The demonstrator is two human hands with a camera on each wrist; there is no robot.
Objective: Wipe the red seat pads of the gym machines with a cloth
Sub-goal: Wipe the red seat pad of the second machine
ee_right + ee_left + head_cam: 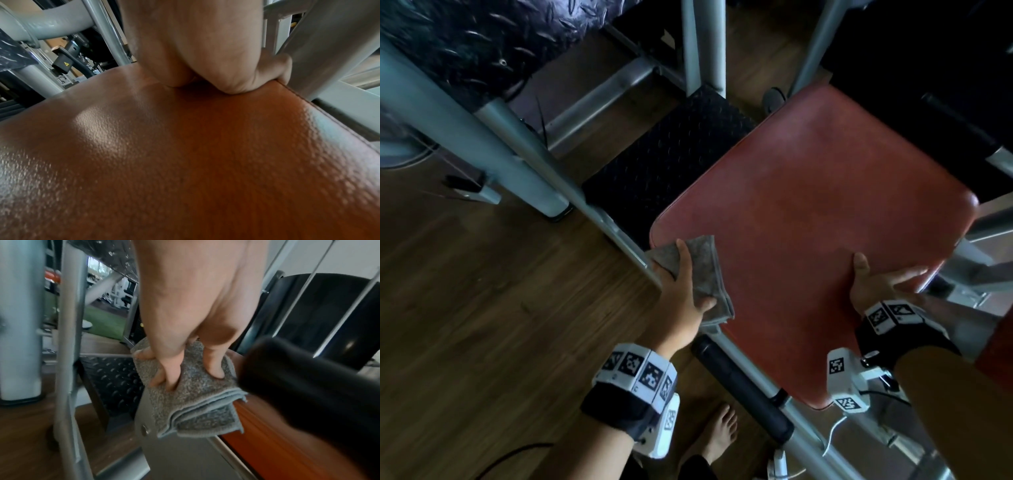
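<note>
left hand grips folded cloth at seat pad corner | right hand clasps pad's right edge

Wooden floor, grey machine frames

free: red seat pad top | blocked: grey frame bar left, black roller near, probably close

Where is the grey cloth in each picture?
Head view: the cloth is at lower middle, under the left hand, on the near-left corner of the red seat pad.
Left wrist view: cloth in the centre, gripped by fingers.
Right wrist view: not in it.
Shared landmark: the red seat pad, which shows in all three.
</note>
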